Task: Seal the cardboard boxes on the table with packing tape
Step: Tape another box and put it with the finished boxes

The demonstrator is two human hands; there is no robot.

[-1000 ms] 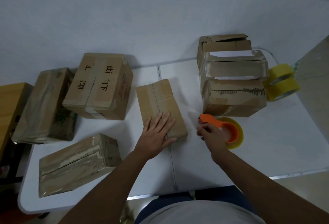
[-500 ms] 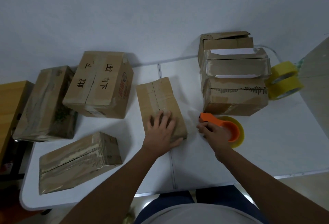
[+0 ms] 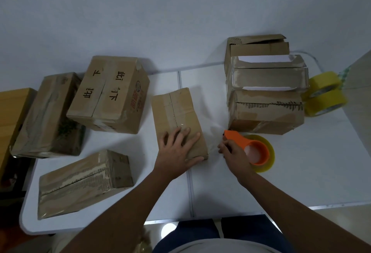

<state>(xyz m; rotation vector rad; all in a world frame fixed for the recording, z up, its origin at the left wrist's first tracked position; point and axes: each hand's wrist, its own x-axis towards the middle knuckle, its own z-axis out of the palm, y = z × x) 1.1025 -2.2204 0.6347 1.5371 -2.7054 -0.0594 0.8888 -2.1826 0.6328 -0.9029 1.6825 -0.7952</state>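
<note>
- The small box (image 3: 178, 120) lies mid-table (image 3: 301, 182), its near end right under the left hand (image 3: 178, 150), with the tape dispenser (image 3: 251, 148) just beside it to the right.
- Left hand lies flat, fingers spread, pressing the box top.
- Right hand (image 3: 234, 154) curls round the orange dispenser handle, roll resting on the table.
- Since a second ago the left hand has slid back towards the box's near edge; the right hand has barely shifted.

Under the left hand's fingers (image 3: 188, 132) lay a matt cardboard box (image 3: 176, 112) with glossy clear tape; beside the right fingers (image 3: 224, 148), a smooth orange plastic dispenser (image 3: 239, 138).
</note>
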